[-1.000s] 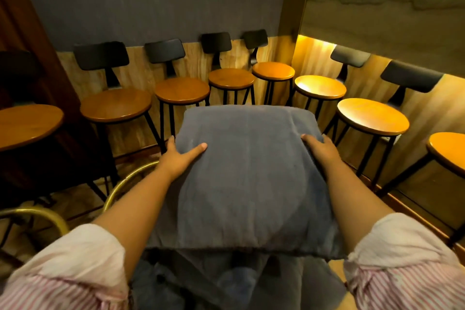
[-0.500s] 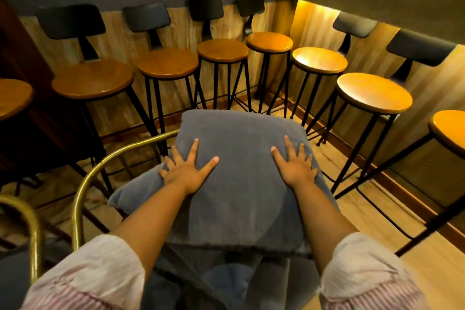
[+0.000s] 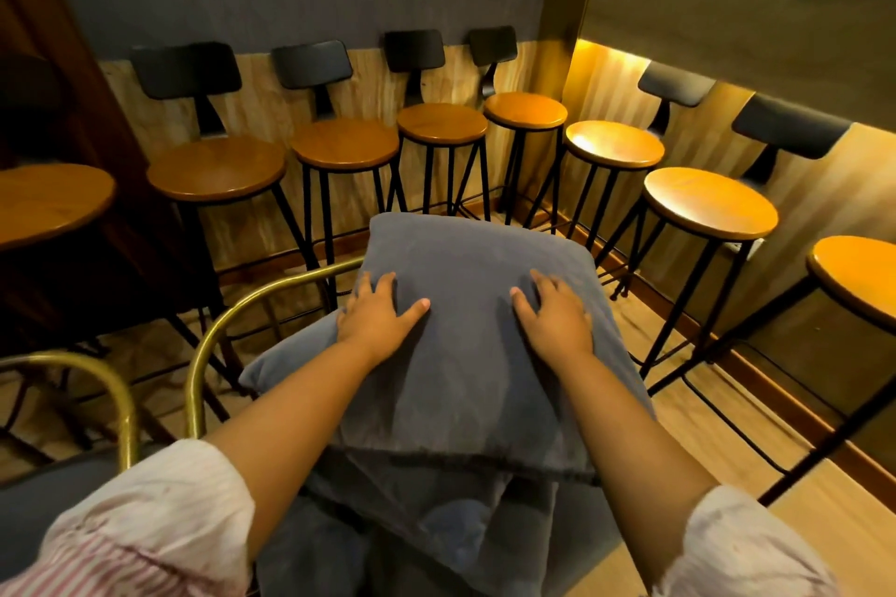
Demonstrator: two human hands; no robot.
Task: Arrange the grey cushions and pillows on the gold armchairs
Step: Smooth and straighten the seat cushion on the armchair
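Note:
A grey pillow (image 3: 472,354) lies on top of a stack of grey cushions (image 3: 436,528) on a gold armchair, whose curved gold frame (image 3: 228,330) shows at its left. My left hand (image 3: 376,320) rests flat on the pillow's left part, fingers spread. My right hand (image 3: 555,318) presses flat on its right part, fingers spread. Neither hand grips the fabric. A second grey cushion (image 3: 286,364) sticks out under the pillow on the left. The chair's seat is hidden by the cushions.
A second gold armchair frame (image 3: 116,393) with a dark seat (image 3: 43,499) stands at the lower left. Wooden bar stools with black backs line the far wall (image 3: 344,143) and the right wall (image 3: 710,201). Wood floor (image 3: 727,441) lies to the right.
A second ago both hands held the pillow up by its sides. It came down onto the stack and the hands now lie flat on top, shifted slightly outward.

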